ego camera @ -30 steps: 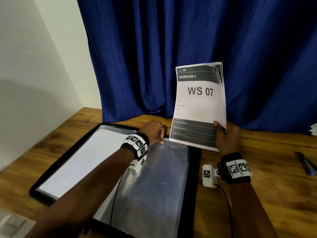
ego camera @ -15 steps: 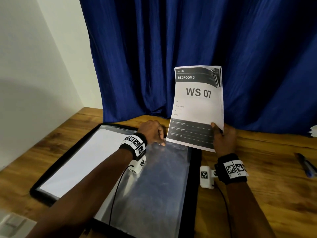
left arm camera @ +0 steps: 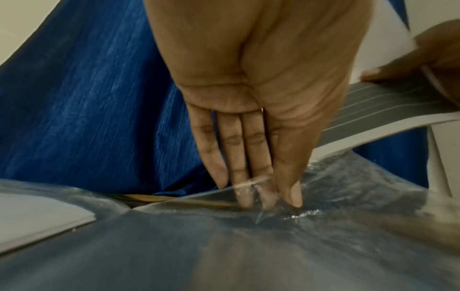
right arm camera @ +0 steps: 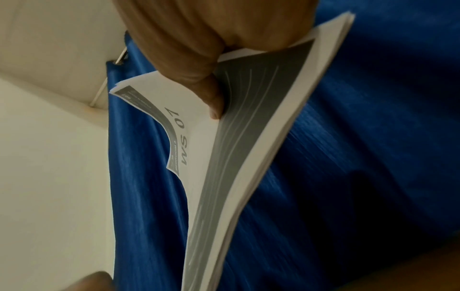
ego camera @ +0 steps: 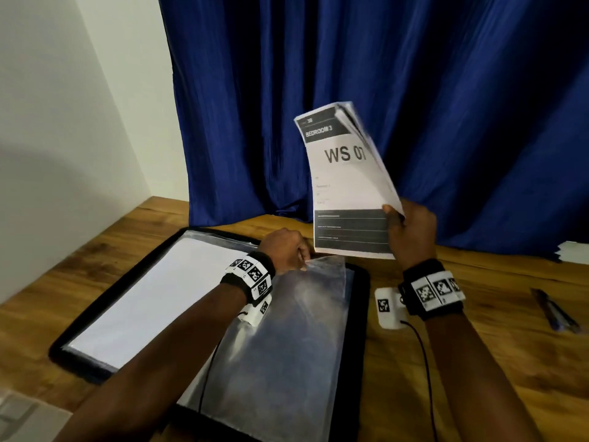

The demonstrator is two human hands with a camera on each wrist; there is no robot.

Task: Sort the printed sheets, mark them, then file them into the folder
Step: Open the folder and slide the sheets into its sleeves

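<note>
An open black folder (ego camera: pixel 73 355) lies on the wooden table with a white sheet in its left side and a clear plastic sleeve (ego camera: pixel 287 346) on its right. My left hand (ego camera: pixel 301 261) pinches the sleeve's top edge; in the left wrist view the fingers (left arm camera: pixel 244 189) lie behind the film (left arm camera: pixel 336 196) and the thumb in front. My right hand (ego camera: pixel 395 224) grips a stack of printed sheets (ego camera: pixel 347 173) by its lower right corner, upright above the sleeve's top. The top sheet reads "BEDROOM 3, WS 07". In the right wrist view the thumb (right arm camera: pixel 214 106) presses on the bent stack (right arm camera: pixel 248 147).
A dark pen (ego camera: pixel 556 314) lies on the table (ego camera: pixel 494 378) at the right. More white paper (ego camera: pixel 573 253) sits at the far right edge. A blue curtain (ego camera: pixel 414 74) hangs behind, with a white wall at the left. A pale object (ego camera: pixel 19 416) is at the bottom left.
The stack in my right hand has twisted to the right and bent, and its top has tilted away. My left hand has stayed on the sleeve's top edge.
</note>
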